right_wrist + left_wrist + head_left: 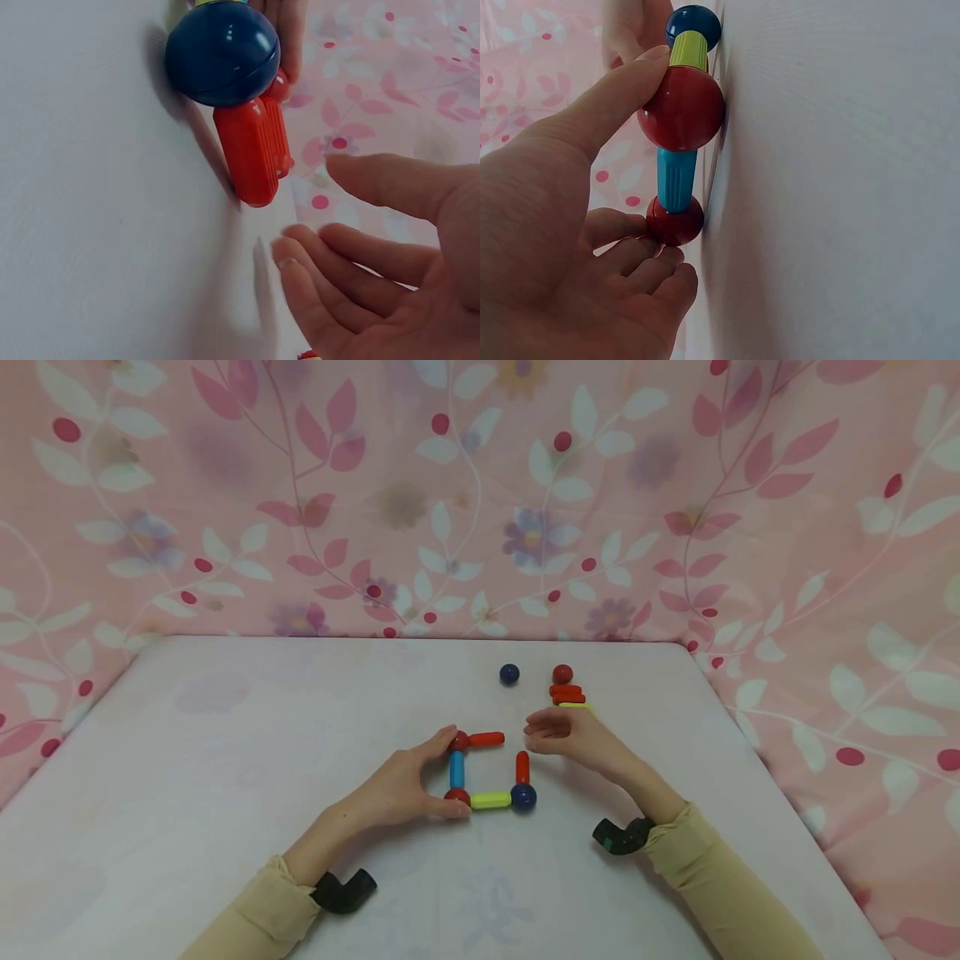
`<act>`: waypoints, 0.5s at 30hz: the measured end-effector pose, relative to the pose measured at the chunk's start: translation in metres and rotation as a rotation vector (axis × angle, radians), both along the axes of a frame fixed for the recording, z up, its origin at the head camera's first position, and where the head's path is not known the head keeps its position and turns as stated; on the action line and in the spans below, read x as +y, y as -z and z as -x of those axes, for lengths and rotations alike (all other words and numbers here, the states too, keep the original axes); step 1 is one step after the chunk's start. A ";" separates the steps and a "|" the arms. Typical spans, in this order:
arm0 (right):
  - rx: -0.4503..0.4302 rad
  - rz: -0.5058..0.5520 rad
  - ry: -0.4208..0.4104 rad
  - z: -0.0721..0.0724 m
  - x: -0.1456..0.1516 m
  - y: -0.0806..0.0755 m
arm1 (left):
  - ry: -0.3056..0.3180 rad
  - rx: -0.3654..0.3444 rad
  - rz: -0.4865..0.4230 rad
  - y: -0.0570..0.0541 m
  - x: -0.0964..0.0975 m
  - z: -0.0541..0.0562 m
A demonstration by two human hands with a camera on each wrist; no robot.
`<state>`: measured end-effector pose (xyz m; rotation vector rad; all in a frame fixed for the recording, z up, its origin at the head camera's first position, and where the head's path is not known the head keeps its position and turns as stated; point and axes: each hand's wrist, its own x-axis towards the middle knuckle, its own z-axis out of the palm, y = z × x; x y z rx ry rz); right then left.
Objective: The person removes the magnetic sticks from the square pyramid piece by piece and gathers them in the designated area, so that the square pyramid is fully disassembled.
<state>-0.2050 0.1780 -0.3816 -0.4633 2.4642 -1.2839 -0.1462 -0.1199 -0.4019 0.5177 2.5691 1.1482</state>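
Observation:
A toy frame of rods and balls lies on the table, its far right corner unfilled. My left hand (397, 787) grips its left side, thumb at the near red ball (682, 112) and fingers at the far red ball (675, 223). Between these balls runs a blue rod (457, 770). A yellow-green rod (491, 800) joins the near red ball to a navy ball (523, 798). One red rod (247, 154) extends from the navy ball, another red rod (487, 739) from the far red ball. Holding nothing, my right hand (573, 739) hovers beyond the rod ends, fingers loosely bent.
Toward the back of the white table (247, 718) lie a loose navy ball (509, 674), a loose red ball (562, 674), red rods (566, 691) and a yellow-green piece (576, 705) partly behind my right hand. A pink flowered cloth (480, 527) hangs behind.

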 end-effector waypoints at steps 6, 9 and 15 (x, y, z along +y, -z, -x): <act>-0.059 -0.058 -0.105 -0.001 0.001 0.005 | 0.001 -0.002 -0.005 -0.001 0.000 0.000; -0.064 -0.051 -0.134 -0.003 0.000 0.007 | 0.004 -0.005 -0.014 -0.001 -0.001 0.000; -0.044 -0.060 -0.152 -0.004 -0.002 0.007 | 0.005 0.004 -0.016 -0.001 -0.001 0.000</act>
